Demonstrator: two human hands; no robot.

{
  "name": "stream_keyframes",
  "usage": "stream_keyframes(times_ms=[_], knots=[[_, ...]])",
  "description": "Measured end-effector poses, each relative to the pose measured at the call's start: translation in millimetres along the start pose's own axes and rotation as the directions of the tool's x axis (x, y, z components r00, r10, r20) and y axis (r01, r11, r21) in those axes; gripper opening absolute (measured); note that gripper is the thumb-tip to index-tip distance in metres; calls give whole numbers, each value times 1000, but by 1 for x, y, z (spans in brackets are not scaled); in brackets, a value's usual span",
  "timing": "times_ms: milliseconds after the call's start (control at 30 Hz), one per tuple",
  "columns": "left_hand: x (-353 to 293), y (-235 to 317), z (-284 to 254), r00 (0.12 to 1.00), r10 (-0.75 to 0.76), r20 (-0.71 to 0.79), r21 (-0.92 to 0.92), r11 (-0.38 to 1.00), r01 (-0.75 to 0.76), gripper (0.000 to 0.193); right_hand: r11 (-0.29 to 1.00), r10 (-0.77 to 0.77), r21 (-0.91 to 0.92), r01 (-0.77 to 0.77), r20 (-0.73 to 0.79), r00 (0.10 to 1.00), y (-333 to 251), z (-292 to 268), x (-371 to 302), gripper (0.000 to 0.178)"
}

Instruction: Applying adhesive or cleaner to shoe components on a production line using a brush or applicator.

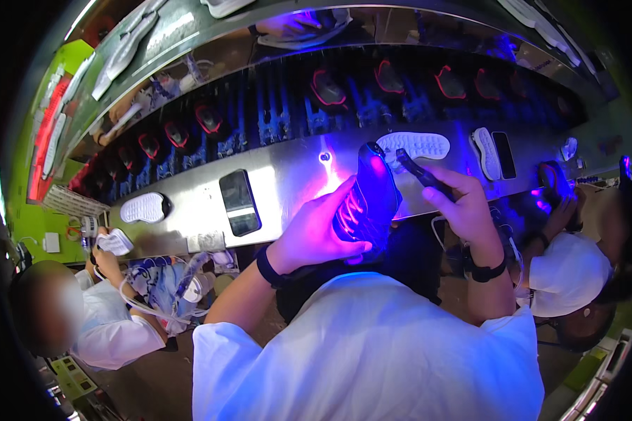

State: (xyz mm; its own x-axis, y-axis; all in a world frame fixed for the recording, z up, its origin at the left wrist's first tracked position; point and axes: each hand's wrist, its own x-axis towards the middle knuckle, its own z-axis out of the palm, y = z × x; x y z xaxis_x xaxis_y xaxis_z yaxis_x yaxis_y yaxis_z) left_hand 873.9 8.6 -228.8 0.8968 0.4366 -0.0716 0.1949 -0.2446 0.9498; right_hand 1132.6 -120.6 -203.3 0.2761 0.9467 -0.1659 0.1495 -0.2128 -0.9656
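My left hand (316,231) is wrapped round a dark shoe upper (373,193), whose lacing glows pink under violet light. The upper stands tilted in front of me with its toe end pointing away. In my right hand (460,203) is a slim dark brush-like tool (423,172), its tip beside the upper and over a white shoe sole (428,145). The sole lies on the metal bench (288,158) just beyond. Whether the tip touches the sole or upper, I cannot tell.
A phone (239,202) lies left on the bench, another phone (503,156) right beside a white sole (486,154). Farther left rests another sole (145,208). Behind, several dark uppers (328,88) line a rack. Co-workers sit left (119,330) and right (569,274).
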Motion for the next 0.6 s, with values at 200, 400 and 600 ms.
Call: stream_keyframes(times_ms=[200, 400, 600], knots=[[5, 21, 12, 999, -7, 34, 32, 999, 6, 110, 998, -57, 43, 55, 41, 998, 0, -19, -16, 35], [10, 33, 22, 995, -65, 74, -221, 972, 80, 97, 985, 50, 158, -64, 88, 995, -9, -36, -29, 39], [17, 40, 28, 985, -121, 121, -329, 932, 155, 89, 999, -31, -18, 31, 25, 999, 11, -40, -39, 33]])
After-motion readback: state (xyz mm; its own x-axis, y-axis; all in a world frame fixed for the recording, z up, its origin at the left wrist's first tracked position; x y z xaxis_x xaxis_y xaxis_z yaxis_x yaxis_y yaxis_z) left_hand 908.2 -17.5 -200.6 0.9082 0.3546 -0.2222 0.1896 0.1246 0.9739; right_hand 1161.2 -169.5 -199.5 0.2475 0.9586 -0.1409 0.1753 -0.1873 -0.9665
